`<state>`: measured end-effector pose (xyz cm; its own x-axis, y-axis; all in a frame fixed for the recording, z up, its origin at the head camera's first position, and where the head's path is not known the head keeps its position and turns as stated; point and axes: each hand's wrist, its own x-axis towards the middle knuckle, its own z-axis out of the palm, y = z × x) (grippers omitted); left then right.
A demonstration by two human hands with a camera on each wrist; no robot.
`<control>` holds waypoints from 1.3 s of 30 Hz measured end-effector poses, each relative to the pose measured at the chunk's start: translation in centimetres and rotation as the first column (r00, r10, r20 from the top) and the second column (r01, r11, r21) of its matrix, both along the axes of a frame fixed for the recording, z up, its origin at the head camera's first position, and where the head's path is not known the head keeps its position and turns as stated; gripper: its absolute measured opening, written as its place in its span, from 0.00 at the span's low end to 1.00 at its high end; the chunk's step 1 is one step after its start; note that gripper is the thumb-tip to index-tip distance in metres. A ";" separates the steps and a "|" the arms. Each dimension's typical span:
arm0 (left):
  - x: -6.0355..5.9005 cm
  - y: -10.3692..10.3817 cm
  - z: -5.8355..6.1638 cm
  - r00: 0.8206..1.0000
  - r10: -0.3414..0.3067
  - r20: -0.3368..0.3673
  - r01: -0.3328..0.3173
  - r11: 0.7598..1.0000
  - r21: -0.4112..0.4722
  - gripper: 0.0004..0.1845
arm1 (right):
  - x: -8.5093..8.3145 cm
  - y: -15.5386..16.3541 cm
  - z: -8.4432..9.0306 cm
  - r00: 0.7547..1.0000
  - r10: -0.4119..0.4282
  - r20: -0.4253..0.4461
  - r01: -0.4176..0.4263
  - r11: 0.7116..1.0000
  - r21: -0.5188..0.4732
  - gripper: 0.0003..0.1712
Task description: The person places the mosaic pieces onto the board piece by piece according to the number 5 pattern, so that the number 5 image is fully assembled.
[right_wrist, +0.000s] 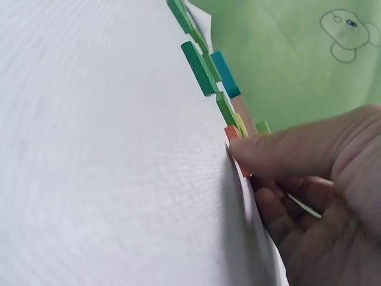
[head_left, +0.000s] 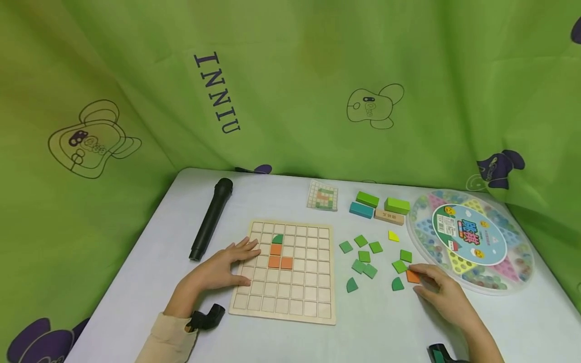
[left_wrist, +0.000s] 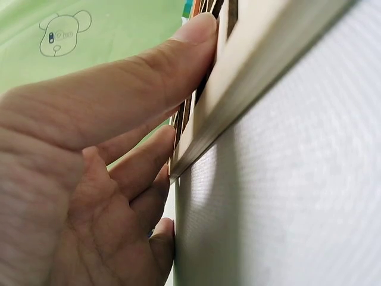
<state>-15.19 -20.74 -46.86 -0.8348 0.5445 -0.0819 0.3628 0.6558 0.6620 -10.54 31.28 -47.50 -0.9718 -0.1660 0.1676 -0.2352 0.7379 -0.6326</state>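
Note:
A wooden grid board (head_left: pixel 308 302) lies on the table, with three orange square tiles (head_left: pixel 275 249) and a green quarter-round tile (head_left: pixel 278 239) set in its cells. Spread over the board's left edge, my left hand (head_left: pixel 222 269) rests with fingers extended; the left wrist view shows its thumb (left_wrist: pixel 172 59) on the rim. To the right of the board, my right hand (head_left: pixel 442 292) pinches another orange square tile (head_left: pixel 412 276) between thumb and index finger, low over the table. Beside that tile lie green square tiles (head_left: pixel 400 266) and a green quarter-round tile (head_left: pixel 397 284).
More green tiles (head_left: pixel 364 256) lie right of the board, with a yellow quarter-round tile (head_left: pixel 393 236) behind. Farther back are a pattern card (head_left: pixel 323 195) and several coloured blocks (head_left: pixel 361 209). A round marble-game box (head_left: pixel 472 234) stands right; a black microphone (head_left: pixel 212 219) lies left.

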 end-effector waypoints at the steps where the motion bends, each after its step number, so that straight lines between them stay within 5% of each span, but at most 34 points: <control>1: 0.0 0.0 0.0 1.000 -0.001 -0.001 0.001 1.000 0.001 0.41 | 0.0 0.0 -0.1 1.000 -0.008 -0.011 0.008 1.000 0.008 0.21; 11: 0.1 0.2 0.0 1.000 -0.008 -0.004 0.008 1.000 0.015 0.40 | -0.1 0.2 -0.5 0.996 -0.087 -0.015 0.088 0.994 0.068 0.13; 17: -0.1 0.3 -0.1 1.000 0.000 0.009 0.000 1.000 0.003 0.40 | 0.2 -1.1 0.4 0.996 -0.092 0.003 0.092 0.996 -0.015 0.15; 26: 0.1 0.0 0.1 1.000 0.004 0.006 -0.004 1.000 0.000 0.40 | -1.7 -8.4 1.5 0.996 0.084 -0.014 -0.085 0.984 -0.157 0.15; 39: 0.0 0.0 0.0 1.000 0.005 0.017 -0.005 1.000 -0.002 0.40 | -4.4 -18.1 1.6 0.950 0.307 0.051 -0.286 0.927 -0.244 0.14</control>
<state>-15.17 -20.75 -46.82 -0.8358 0.5404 -0.0976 0.3483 0.6591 0.6666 -14.95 13.22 -45.89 -0.8964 -0.4160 0.1532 -0.3575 0.4742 -0.8045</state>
